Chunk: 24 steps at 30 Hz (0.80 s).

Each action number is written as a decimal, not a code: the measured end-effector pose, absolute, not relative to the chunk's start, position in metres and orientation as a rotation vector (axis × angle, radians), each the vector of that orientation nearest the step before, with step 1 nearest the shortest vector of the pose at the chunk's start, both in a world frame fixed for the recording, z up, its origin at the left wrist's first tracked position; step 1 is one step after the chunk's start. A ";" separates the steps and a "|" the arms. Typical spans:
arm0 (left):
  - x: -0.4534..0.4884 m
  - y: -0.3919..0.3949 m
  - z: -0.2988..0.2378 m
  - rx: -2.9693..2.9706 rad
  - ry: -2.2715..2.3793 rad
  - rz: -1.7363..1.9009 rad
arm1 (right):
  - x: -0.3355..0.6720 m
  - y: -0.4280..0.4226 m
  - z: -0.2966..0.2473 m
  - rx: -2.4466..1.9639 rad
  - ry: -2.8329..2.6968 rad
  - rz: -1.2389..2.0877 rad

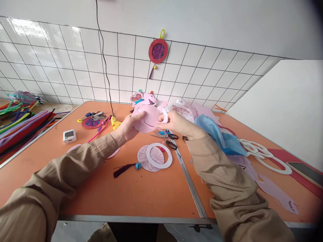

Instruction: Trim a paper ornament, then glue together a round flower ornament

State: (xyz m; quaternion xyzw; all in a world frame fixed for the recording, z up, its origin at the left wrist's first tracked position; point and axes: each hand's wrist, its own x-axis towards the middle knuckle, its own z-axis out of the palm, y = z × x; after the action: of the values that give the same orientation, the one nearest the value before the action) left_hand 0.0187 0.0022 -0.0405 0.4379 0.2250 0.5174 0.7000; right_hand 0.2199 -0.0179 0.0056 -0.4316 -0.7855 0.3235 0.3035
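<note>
Above the middle of the table, my left hand (127, 127) pinches pink paper (150, 116) by its left side, the thumb lying across the front. A curved cut line shows in the paper. My right hand (180, 125) has its fingers closed at the paper's right side, around a pale curved strip (165, 115). Whether that strip is joined to the paper I cannot tell. Below the hands, a white paper ring (148, 154) overlaps a disc with a drawn pattern (142, 158). Beside them lies a blue bell (138, 166) with a dark tassel (122, 170). Scissors (173, 136) lie open under my right hand.
Keys (97, 116) and a purple-red round ornament (92, 123) lie at left, near a small white device (69, 136). Blue fabric (209, 129), white rings (274, 164) and a phone (306, 171) are at right. A red round ornament (158, 50) hangs on the wall.
</note>
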 end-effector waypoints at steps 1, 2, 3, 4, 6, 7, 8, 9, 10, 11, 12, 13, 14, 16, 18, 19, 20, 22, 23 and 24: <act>0.019 0.002 -0.040 0.975 0.498 1.147 | 0.220 -0.017 0.005 -1.144 -2.071 0.860; 0.019 0.001 -0.040 0.978 0.486 1.140 | 0.219 -0.016 0.004 -1.140 -2.046 0.867; 0.019 0.000 -0.040 0.982 0.466 1.134 | 0.219 -0.014 0.003 -1.131 -2.006 0.874; 0.019 0.000 -0.039 0.986 0.442 1.129 | 0.219 -0.013 0.003 -1.120 -1.960 0.875; 0.019 -0.001 -0.039 0.997 0.399 1.114 | 0.219 -0.011 0.002 -1.095 -1.884 0.861; 0.019 -0.001 -0.040 1.004 0.384 1.104 | 0.219 -0.010 0.002 -1.085 -1.861 0.847; 0.019 0.000 -0.040 1.010 0.373 1.088 | 0.219 -0.010 0.002 -1.079 -1.849 0.833; 0.019 0.000 -0.041 1.017 0.362 1.069 | 0.219 -0.010 0.002 -1.077 -1.843 0.824; 0.019 0.001 -0.041 1.028 0.352 1.049 | 0.220 -0.011 0.002 -1.076 -1.841 0.822; 0.019 0.002 -0.042 1.039 0.343 1.029 | 0.220 -0.011 0.002 -1.075 -1.843 0.827; 0.018 0.003 -0.042 1.047 0.333 1.014 | 0.220 -0.011 0.002 -1.075 -1.848 0.836; 0.018 0.003 -0.043 1.050 0.323 1.005 | 0.220 -0.011 0.002 -1.074 -1.849 0.844; 0.017 0.004 -0.043 1.050 0.314 1.003 | 0.220 -0.010 0.002 -1.071 -1.843 0.845; 0.016 0.006 -0.041 1.053 0.316 1.013 | 0.219 -0.009 0.001 -1.049 -1.804 0.839; 0.013 0.008 -0.038 1.086 0.360 1.013 | 0.217 -0.009 0.001 -1.020 -1.740 0.825; 0.011 0.008 -0.036 1.119 0.405 0.999 | 0.216 -0.009 0.001 -1.006 -1.707 0.818; 0.008 0.009 -0.032 1.157 0.452 0.979 | 0.215 -0.010 0.002 -0.995 -1.676 0.812; 0.001 0.008 -0.024 1.261 0.561 0.918 | 0.214 -0.014 0.005 -0.981 -1.615 0.782; -0.004 0.007 -0.019 1.322 0.627 0.902 | 0.214 -0.017 0.007 -0.973 -1.589 0.763; -0.010 0.007 -0.014 1.381 0.696 0.893 | 0.214 -0.020 0.010 -0.962 -1.562 0.734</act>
State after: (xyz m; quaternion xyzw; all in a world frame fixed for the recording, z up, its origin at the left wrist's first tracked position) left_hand -0.0104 0.0065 -0.0139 0.6024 0.3037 0.3895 0.6270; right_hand 0.2141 -0.0195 0.0098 -0.4065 -0.6600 0.3100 0.5504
